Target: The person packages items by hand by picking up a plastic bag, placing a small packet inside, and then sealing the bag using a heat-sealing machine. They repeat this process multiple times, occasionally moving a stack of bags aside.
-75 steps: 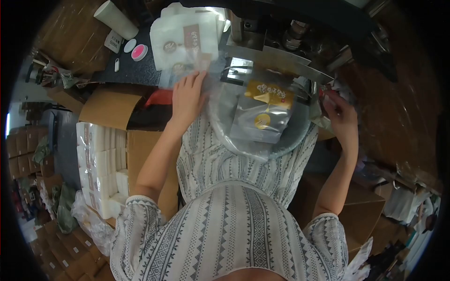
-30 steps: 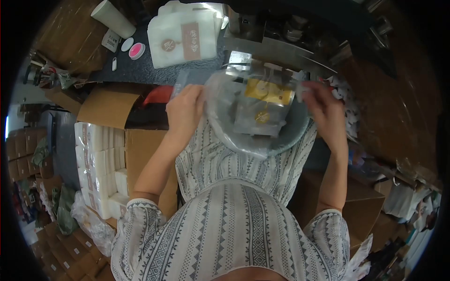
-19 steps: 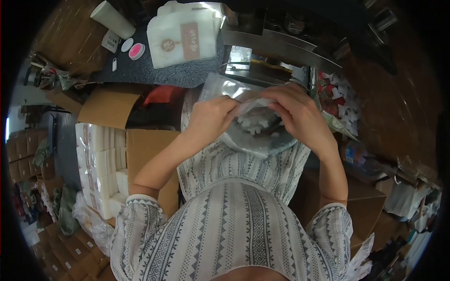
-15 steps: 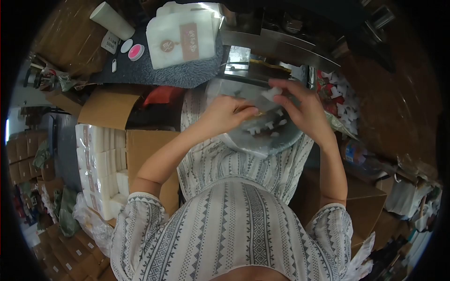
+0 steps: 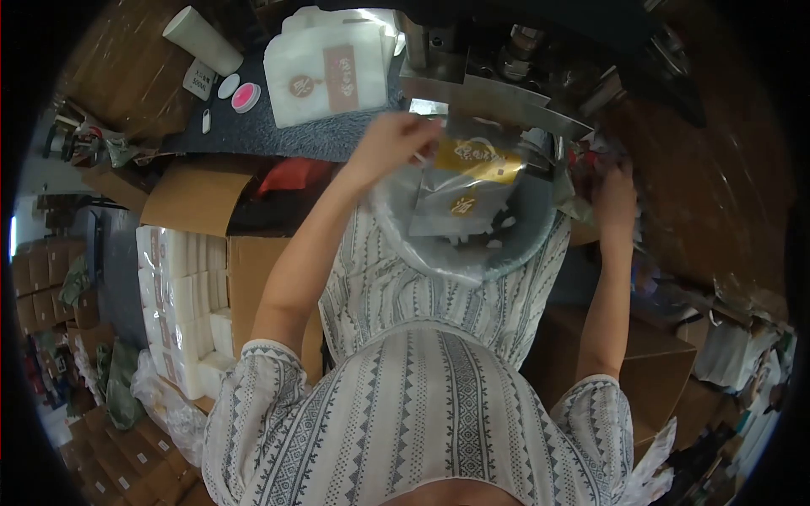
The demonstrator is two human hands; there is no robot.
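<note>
Fingers bent inward on the left hand (image 5: 390, 145), tips and thumb close together, right up by the far left corner of the pouch (image 5: 460, 202)! Blur covers the tips, so whether they are clamped on the plastic, you cannot tell. And there is the pouch itself, clear with a gold band across its far part, hanging just near the machine (image 5: 506, 105), its lower part over the basin (image 5: 544, 236). White pieces (image 5: 504, 223) show in the basin, just right of the pouch and along its near edge.

Over to the right: the right hand (image 5: 616, 198) is well apart from the left, fingers pointing far, at the sack (image 5: 575, 205) with red and white showing at its far end. Blur again; whether those fingers are apart or closed on something, you cannot tell.

Far left on the dark mat (image 5: 346, 145), a stack of white bags (image 5: 312, 80), brown print on the top one. Left of that, a pink pot (image 5: 245, 97) beside a white lid (image 5: 229, 85), with a cup (image 5: 202, 40) lying tilted beyond. Nearer on the left, white packs (image 5: 173, 295) stand in rows next to a carton (image 5: 261, 282).
</note>
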